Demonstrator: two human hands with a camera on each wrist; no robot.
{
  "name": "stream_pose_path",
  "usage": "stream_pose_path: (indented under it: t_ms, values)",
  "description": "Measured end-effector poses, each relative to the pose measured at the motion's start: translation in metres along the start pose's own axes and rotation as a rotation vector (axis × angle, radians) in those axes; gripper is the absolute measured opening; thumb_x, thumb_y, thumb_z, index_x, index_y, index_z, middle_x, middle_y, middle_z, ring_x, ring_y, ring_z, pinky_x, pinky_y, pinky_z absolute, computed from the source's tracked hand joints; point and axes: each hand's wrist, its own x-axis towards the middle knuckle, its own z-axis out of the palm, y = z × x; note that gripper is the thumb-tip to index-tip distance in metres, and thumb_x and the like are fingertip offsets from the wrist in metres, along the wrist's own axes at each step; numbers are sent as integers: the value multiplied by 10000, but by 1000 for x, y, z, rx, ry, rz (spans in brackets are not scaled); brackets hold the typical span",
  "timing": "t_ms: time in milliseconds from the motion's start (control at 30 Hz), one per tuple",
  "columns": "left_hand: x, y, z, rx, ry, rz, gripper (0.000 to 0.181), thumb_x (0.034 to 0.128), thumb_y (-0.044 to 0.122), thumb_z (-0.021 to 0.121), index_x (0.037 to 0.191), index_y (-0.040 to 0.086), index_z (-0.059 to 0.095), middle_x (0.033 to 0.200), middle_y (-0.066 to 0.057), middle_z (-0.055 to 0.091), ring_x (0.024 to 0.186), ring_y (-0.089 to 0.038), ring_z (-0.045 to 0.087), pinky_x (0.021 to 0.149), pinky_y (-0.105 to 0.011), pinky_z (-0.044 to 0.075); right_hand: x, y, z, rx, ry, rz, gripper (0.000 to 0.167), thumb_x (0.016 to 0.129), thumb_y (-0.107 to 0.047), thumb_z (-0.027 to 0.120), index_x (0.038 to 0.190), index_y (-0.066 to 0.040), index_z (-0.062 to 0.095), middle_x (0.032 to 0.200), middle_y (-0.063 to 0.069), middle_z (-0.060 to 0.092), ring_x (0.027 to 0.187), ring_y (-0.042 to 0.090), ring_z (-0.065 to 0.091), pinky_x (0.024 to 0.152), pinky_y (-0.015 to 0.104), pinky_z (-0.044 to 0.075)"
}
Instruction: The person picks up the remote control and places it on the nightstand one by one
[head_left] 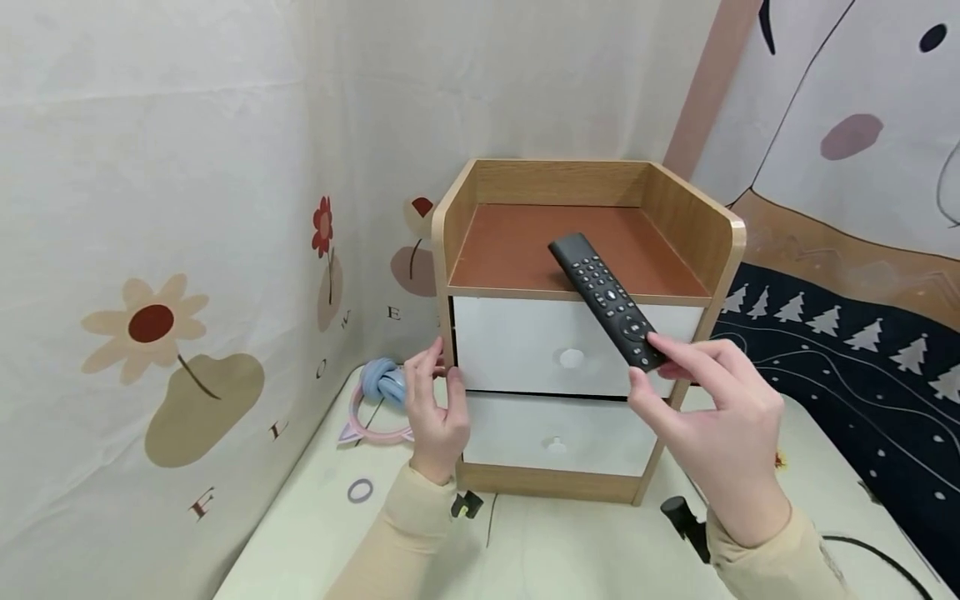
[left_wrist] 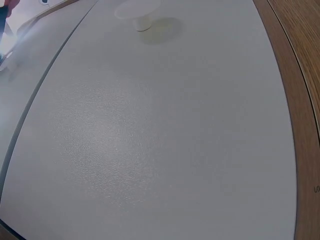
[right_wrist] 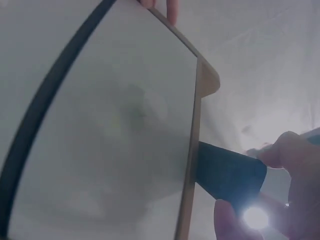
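Observation:
In the head view my right hand [head_left: 716,429] pinches the lower end of a black remote control [head_left: 600,292] between thumb and fingers. The remote is tilted, its buttons facing me, in front of a small wooden cabinet [head_left: 551,483]. My left hand [head_left: 437,408] rests at the cabinet's left front edge, fingers along the side and thumb by the drawer fronts. The upper drawer [head_left: 510,342] and lower drawer [head_left: 510,429] are white with round knobs. The right wrist view shows the dark remote [right_wrist: 227,172] beside the cabinet's edge. A drawer front [left_wrist: 165,140] fills the left wrist view; the left hand is hidden there.
The cabinet's raised rim surrounds a brown top surface [head_left: 517,242]. Left of it lie a blue knotted bundle [head_left: 382,382] and a pink ring with pointed ears [head_left: 384,436]. A small purple ring [head_left: 360,490] is nearer. A black cable [head_left: 877,546] runs at right.

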Motion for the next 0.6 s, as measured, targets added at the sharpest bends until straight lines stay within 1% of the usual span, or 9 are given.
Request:
stream_pose_path:
  t_ms: [67,133,200,267,367,500,600]
  values:
    - [2,1,0,0,4,-1,513,976,-112,594,1487,-71,585,1189,-319,580,1054,-378,580,998,-217,507,9,-5,4,-31,-24,-25,385,803,-217,870,1170,-100,871,926,130,733,872,-105,620,706,89,334]
    - [3,1,0,0,4,-3,513,978,-113,594,1489,-67,586,1192,-317,580,1057,-378,582,999,-215,507,18,-9,9,-52,-50,-39,371,821,-234,866,1169,-106,871,923,118,733,825,-2,646,680,108,322]
    - [4,1,0,-1,1,-6,516,979,-114,595,1493,-65,584,1195,-314,581,1058,-375,583,998,-213,508,25,-13,13,-58,-75,-42,362,826,-220,871,1171,-111,871,920,103,728,799,105,656,660,128,311]
    - [4,1,-1,1,1,-7,516,979,-116,595,1492,-65,584,1192,-313,581,1054,-372,583,994,-213,508,31,-17,18,-55,-97,-43,359,827,-206,877,1175,-118,871,910,99,718,783,160,641,651,141,310]
    - [4,1,-1,3,3,-6,514,979,-119,590,1490,-64,583,1191,-305,581,1049,-363,583,983,-217,506,39,-20,26,-54,-113,-67,343,842,-211,870,1171,-113,870,904,122,708,850,233,627,706,209,354]
    - [2,0,-2,-1,1,-8,527,978,-117,588,1501,-52,583,1203,-297,586,1055,-354,584,984,-217,504,48,-20,36,-45,-95,-113,306,858,-232,849,1136,-106,875,891,152,710,908,327,593,779,345,383]
    - [1,-1,-2,-6,-8,-13,537,981,-112,591,1513,-46,579,1211,-301,583,1066,-355,583,1000,-209,505,53,-18,42,-35,-93,-116,289,870,-235,840,1129,-113,875,890,145,711,922,357,592,796,396,397]
